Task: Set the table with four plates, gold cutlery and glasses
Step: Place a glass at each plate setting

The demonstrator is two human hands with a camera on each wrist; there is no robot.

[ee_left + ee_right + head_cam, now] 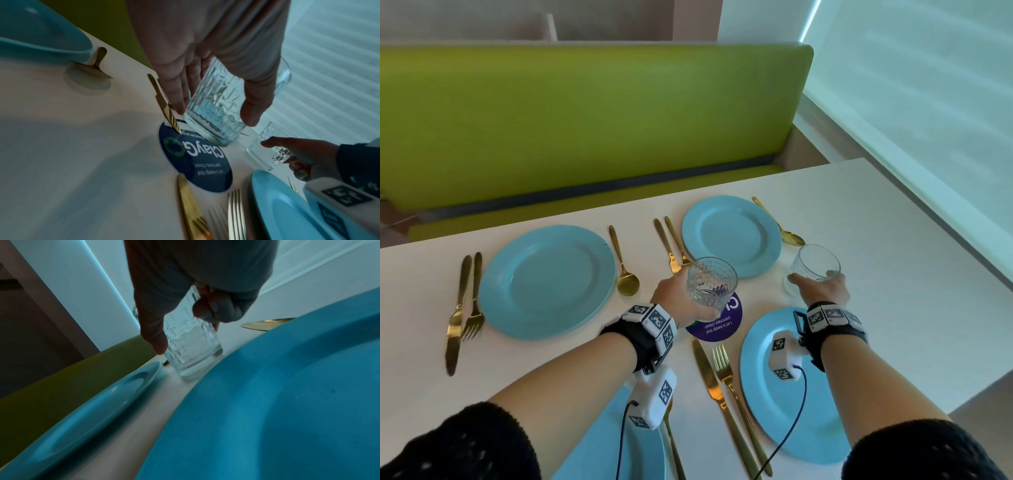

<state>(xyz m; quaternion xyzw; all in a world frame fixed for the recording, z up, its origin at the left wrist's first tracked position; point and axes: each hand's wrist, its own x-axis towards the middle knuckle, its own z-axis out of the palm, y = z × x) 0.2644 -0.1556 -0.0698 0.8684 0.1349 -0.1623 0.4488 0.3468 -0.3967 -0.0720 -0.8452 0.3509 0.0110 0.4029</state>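
left hand (pixel 681 294) wraps a cut glass (pixel 711 283), thumb one side, fingers the other, above the round purple sticker (pixel 726 325) mid-table; can't tell if its base touches. right hand (pixel 822 291) grips a second glass (pixel 814 269), tilted, thumb and curled fingers round it, between the far right plate (pixel 731 236) and near right plate (pixel 767 373), beside a gold spoon (pixel 780 224). white table (pixel 876 274) has four blue plates with gold cutlery.
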